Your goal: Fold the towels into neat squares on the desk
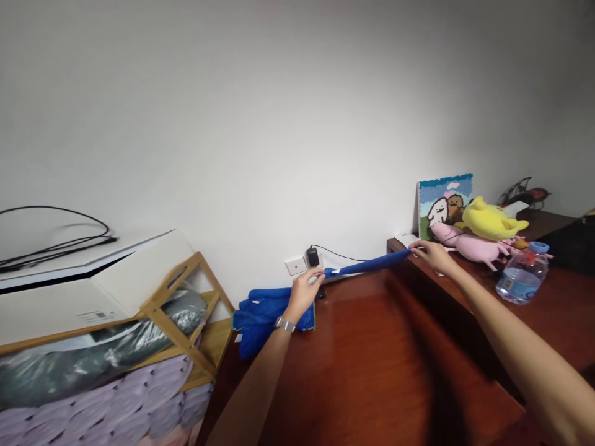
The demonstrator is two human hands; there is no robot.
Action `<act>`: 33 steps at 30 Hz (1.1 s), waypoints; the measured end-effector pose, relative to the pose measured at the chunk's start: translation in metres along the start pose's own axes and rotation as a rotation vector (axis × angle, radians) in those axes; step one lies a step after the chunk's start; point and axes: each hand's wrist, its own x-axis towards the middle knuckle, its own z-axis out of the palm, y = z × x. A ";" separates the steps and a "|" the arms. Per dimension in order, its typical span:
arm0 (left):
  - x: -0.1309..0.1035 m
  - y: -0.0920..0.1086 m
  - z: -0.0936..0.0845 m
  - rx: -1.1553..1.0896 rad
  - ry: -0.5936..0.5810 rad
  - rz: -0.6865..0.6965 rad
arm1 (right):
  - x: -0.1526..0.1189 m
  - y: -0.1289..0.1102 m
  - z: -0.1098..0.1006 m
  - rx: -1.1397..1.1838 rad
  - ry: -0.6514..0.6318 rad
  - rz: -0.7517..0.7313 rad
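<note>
L hand (307, 288) & R hand (432, 254) each pinch an end of a blue cloth (372, 265), held stretched btwn them over back of desk (357, 353). Step looks like pulling it straight; next move prob. calls for even grip, w/ cloth kept off black charger (313, 256) just by L hand. Blue cloth pile (272, 310) on desk, L side. Yellow plush toy (493, 221), pink plush animal (478, 246) & water bottle (523, 277) nr R hand; bottle could get bumped.
</note>
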 end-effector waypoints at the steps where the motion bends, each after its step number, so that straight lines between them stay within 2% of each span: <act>1: -0.008 -0.007 0.008 0.059 -0.019 0.038 | -0.007 0.008 0.009 -0.023 -0.004 0.008; 4: -0.041 -0.027 0.040 0.180 -0.100 0.118 | -0.036 0.031 0.047 -0.126 -0.074 0.102; 10: -0.125 -0.053 0.116 0.290 -0.242 0.146 | -0.108 0.060 0.130 -0.265 -0.217 0.356; 13: -0.160 -0.061 0.141 0.344 -0.273 0.139 | -0.138 0.070 0.153 -0.297 -0.261 0.440; 16: -0.180 -0.068 0.150 0.381 -0.286 0.159 | -0.158 0.081 0.162 -0.318 -0.256 0.424; 20: -0.186 -0.074 0.148 0.388 -0.338 0.218 | -0.175 0.098 0.165 -0.356 -0.223 0.329; 23: -0.189 -0.069 0.148 0.375 -0.353 0.185 | -0.191 0.110 0.167 -0.380 -0.184 0.270; 25: -0.199 -0.061 0.147 0.367 -0.356 0.164 | -0.203 0.113 0.170 -0.415 -0.153 0.254; 27: -0.217 -0.052 0.137 0.353 -0.366 0.145 | -0.213 0.109 0.176 -0.444 -0.101 0.230; 29: -0.244 -0.049 0.112 0.369 -0.359 0.094 | -0.220 0.093 0.185 -0.428 -0.050 0.170; 30: -0.261 -0.051 0.092 0.400 -0.346 0.051 | -0.221 0.080 0.191 -0.395 -0.043 0.132; 33: -0.314 -0.072 0.016 0.570 -0.265 -0.114 | -0.214 0.018 0.220 -0.217 -0.120 0.015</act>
